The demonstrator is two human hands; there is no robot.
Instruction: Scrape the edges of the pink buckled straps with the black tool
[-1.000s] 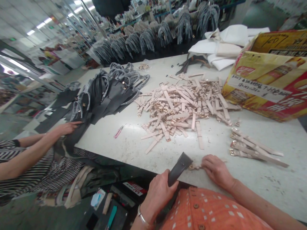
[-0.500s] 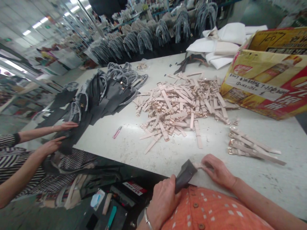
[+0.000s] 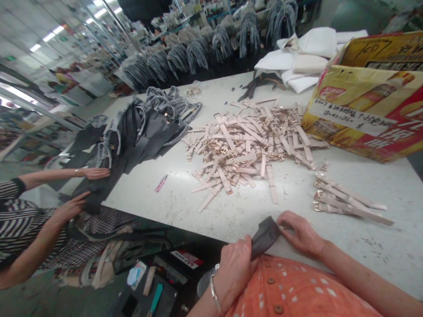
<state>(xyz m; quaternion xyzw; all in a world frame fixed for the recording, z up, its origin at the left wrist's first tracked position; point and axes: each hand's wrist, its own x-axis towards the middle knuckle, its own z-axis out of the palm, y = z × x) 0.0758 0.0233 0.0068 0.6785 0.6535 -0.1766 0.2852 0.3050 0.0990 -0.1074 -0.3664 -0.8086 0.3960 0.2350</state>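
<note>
My left hand (image 3: 236,262) is closed around a dark grey piece (image 3: 266,235) with a wide flat end, held at the table's front edge just before my orange shirt. Whether it is a tool or folded leather I cannot tell. At its far end my right hand (image 3: 302,235) has its thumb and fingers bent together, touching or very near it. What they pinch is hidden. Beyond my hands lies a large heap of pale pink buckled straps (image 3: 244,145). To the right, several more buckled straps (image 3: 350,202) lie in a small fanned group.
A yellow carton (image 3: 360,105) stands at the right, white folded sheets (image 3: 307,57) behind it. Dark bag parts with wrapped handles (image 3: 142,123) cover the table's left. A pink cutter (image 3: 161,183) lies nearer. Another person's hands (image 3: 95,174) rest on the dark pieces.
The dark piece and my left hand have shifted right and slightly up, towards my right hand. The pale strip between the piece and my right fingers no longer shows.
</note>
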